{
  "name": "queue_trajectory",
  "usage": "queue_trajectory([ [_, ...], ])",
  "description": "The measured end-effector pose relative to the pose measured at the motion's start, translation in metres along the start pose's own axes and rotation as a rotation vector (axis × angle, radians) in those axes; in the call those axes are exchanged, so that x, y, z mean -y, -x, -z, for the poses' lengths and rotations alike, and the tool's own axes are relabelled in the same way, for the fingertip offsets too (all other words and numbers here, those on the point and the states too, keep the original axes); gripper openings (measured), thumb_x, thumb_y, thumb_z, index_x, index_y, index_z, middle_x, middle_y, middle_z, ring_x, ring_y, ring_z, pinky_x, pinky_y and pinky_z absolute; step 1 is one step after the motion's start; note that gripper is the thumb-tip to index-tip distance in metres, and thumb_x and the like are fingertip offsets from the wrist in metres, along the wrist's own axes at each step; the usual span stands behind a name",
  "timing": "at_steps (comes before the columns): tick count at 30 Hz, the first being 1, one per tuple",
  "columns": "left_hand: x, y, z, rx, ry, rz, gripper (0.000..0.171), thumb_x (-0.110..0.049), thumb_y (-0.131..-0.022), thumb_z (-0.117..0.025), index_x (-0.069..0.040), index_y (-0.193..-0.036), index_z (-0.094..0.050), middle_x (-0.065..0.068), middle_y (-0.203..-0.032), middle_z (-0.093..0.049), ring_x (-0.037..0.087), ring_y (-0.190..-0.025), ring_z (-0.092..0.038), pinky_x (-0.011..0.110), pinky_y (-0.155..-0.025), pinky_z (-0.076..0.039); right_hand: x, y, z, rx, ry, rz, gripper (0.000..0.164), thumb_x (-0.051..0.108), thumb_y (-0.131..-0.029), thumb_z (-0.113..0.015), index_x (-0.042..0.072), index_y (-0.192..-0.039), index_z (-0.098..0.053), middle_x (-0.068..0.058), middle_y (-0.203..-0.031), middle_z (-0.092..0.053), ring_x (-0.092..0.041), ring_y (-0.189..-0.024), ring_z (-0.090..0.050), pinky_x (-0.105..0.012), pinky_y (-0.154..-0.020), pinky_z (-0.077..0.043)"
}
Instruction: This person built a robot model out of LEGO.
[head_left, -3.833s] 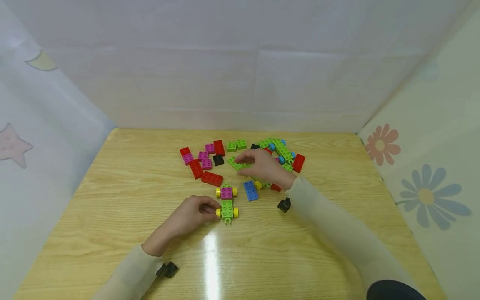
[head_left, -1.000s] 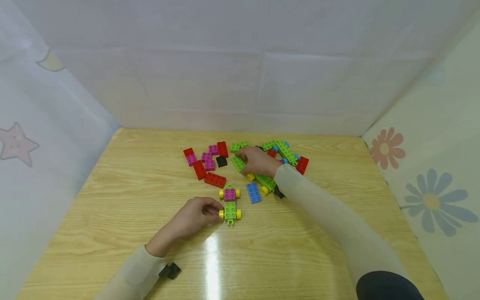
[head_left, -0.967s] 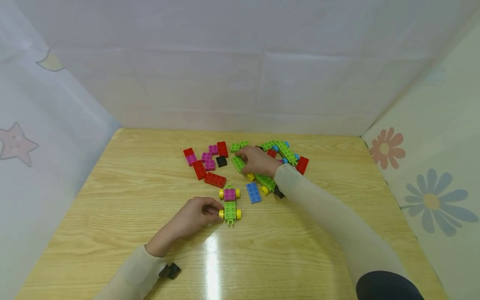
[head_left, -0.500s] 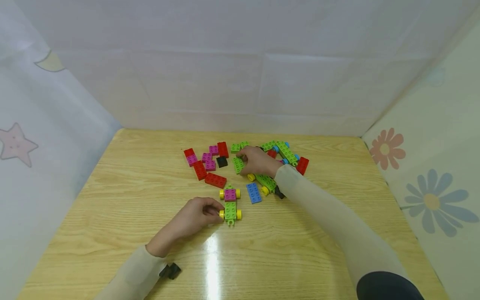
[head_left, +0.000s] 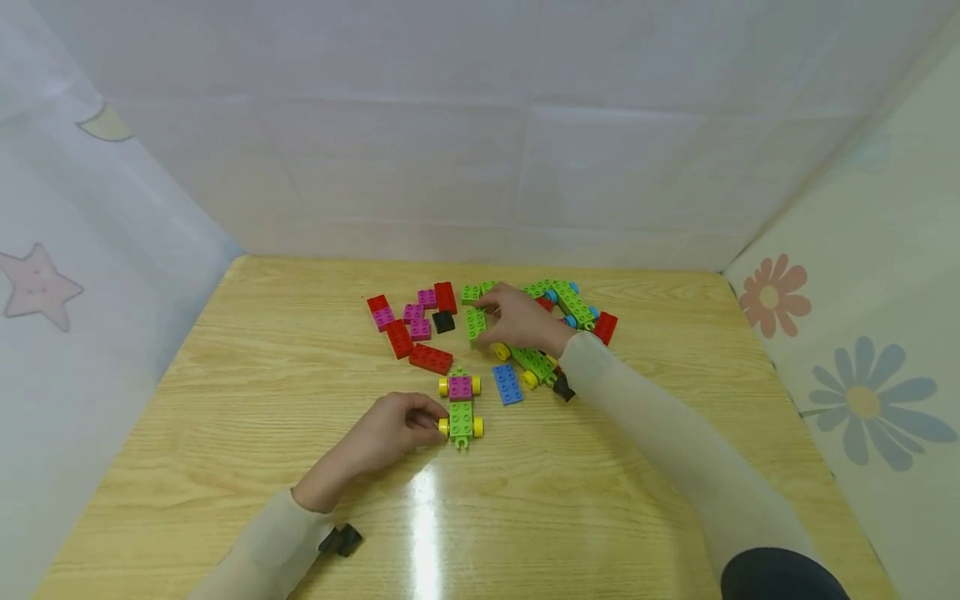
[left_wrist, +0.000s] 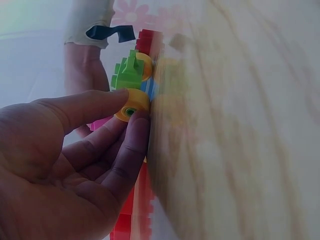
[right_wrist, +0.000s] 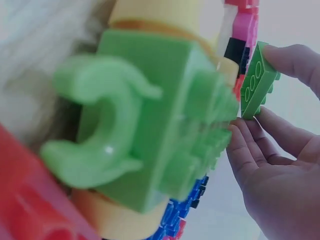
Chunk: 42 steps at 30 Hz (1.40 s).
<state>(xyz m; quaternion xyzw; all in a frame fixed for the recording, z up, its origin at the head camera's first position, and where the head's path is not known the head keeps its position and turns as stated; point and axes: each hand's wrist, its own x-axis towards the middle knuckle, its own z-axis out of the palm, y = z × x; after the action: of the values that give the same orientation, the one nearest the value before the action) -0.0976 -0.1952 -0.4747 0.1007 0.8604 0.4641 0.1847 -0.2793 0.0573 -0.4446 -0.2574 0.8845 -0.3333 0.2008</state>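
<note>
Green brick point(head_left: 476, 324): pinched fingertip-to-thumb by the right hand point(head_left: 520, 319), beyond the blue brick point(head_left: 507, 384) on the desk point(head_left: 225, 400); only the right wrist view exposes its ringed underside. Left hand point(head_left: 393, 429) pinches a yellow wheel point(head_left: 444, 427), its hub point(left_wrist: 130, 111) visible solely in the left wrist view.

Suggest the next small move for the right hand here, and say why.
Probably carry the green brick over to the wheeled base: the right hand pinches the brick between thumb and fingers, the left hand holds the base by a yellow wheel, and the base's upward-facing studs could take it.
</note>
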Motion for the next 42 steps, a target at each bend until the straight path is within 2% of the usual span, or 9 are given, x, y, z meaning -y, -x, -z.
queue_trajectory([
  [4,-0.001,0.000,0.001,-0.004,-0.007,-0.002,0.022,-0.017,-0.100,-0.085,-0.009,-0.120,-0.081,0.003,-0.107,-0.081,0.012,-0.096,-0.073,0.024,-0.086,-0.060,0.002,0.007,0.001,-0.004,-0.017,0.002,0.072,0.032,-0.097,-0.088,0.012,-0.160,-0.061,-0.007,-0.152,-0.059,-0.033,-0.144,-0.060,-0.053,-0.120,-0.055],
  [12,0.001,-0.001,0.000,0.003,-0.015,-0.017,0.023,-0.018,-0.101,-0.084,-0.008,-0.121,-0.081,0.004,-0.109,-0.082,0.013,-0.097,-0.074,0.025,-0.086,-0.061,0.003,0.023,-0.002,0.003,-0.032,-0.013,0.078,0.038,-0.094,-0.091,0.016,-0.162,-0.059,-0.005,-0.164,-0.053,-0.029,-0.146,-0.060,-0.053,-0.123,-0.053],
  [21,0.002,-0.001,0.000,0.003,-0.010,-0.021,0.022,-0.017,-0.101,-0.084,-0.009,-0.121,-0.081,0.004,-0.109,-0.082,0.013,-0.098,-0.074,0.025,-0.086,-0.061,0.008,0.045,-0.013,0.017,-0.091,-0.011,0.071,0.036,-0.095,-0.091,0.019,-0.158,-0.063,-0.003,-0.154,-0.057,-0.029,-0.141,-0.062,-0.051,-0.121,-0.054],
  [26,0.000,0.000,0.001,0.000,-0.009,-0.019,0.021,-0.016,-0.101,-0.083,-0.009,-0.120,-0.081,0.003,-0.108,-0.082,0.012,-0.096,-0.074,0.024,-0.085,-0.061,0.008,0.055,-0.020,0.028,-0.107,0.015,0.072,0.041,-0.094,-0.091,0.021,-0.158,-0.064,0.000,-0.148,-0.060,-0.026,-0.138,-0.063,-0.050,-0.121,-0.055],
  [36,0.000,0.000,0.001,0.009,-0.006,-0.029,0.022,-0.017,-0.102,-0.083,-0.007,-0.122,-0.080,0.005,-0.109,-0.082,0.014,-0.098,-0.075,0.026,-0.085,-0.061,0.013,0.065,-0.027,0.024,-0.121,0.077,0.073,0.042,-0.094,-0.091,0.017,-0.157,-0.064,-0.001,-0.145,-0.063,-0.027,-0.135,-0.065,-0.049,-0.119,-0.056],
  [42,0.001,0.000,0.001,0.005,-0.020,-0.037,0.023,-0.018,-0.101,-0.084,-0.007,-0.122,-0.080,0.005,-0.110,-0.083,0.013,-0.099,-0.075,0.026,-0.086,-0.062,0.018,0.073,-0.035,0.043,-0.176,0.072,0.078,0.039,-0.094,-0.092,0.013,-0.160,-0.060,-0.002,-0.146,-0.061,-0.030,-0.138,-0.064,-0.052,-0.122,-0.054],
])
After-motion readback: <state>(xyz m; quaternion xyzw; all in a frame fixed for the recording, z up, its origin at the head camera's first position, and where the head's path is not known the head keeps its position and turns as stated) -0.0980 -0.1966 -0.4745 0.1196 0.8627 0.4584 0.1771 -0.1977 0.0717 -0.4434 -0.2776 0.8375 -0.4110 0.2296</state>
